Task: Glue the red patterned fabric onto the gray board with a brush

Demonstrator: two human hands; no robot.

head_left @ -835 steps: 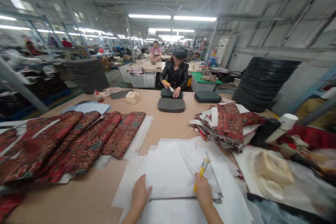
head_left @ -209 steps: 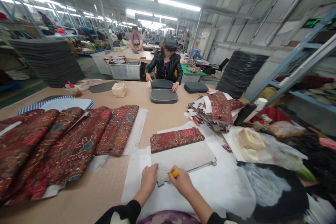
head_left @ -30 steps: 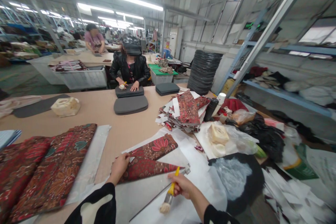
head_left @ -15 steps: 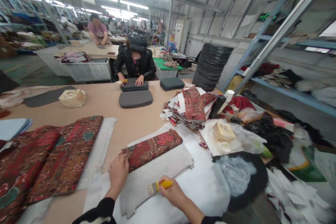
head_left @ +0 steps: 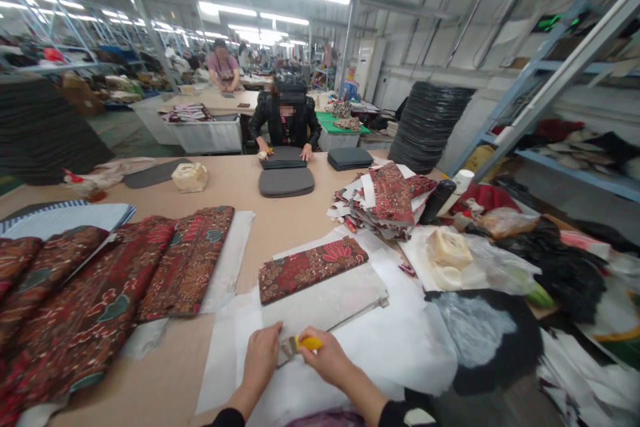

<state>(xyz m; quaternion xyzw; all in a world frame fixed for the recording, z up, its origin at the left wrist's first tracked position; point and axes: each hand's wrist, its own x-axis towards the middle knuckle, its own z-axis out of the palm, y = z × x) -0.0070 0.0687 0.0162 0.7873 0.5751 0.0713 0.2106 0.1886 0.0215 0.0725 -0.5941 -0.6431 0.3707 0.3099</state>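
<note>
My right hand (head_left: 326, 359) is closed round a yellow-handled brush (head_left: 303, 344) whose bristles rest on the near edge of a grey-white panel (head_left: 325, 302). My left hand (head_left: 262, 357) lies flat with fingers out, pressing that panel's near corner beside the bristles. A red floral fabric strip (head_left: 311, 267) covers the panel's far half. White paper sheets (head_left: 400, 340) lie under the panel.
Overlapping red floral fabric pieces (head_left: 125, 280) lie to the left, and a pile of fabric pieces (head_left: 385, 199) at the right. A glue block (head_left: 449, 250) on plastic and a black smeared board (head_left: 480, 337) sit right of me. A person (head_left: 286, 121) works on grey pads (head_left: 286, 181) across the table.
My left hand has come back from the fabric strip's left end to the panel's near corner. The brush has slid left along the near edge, and my view has swung left.
</note>
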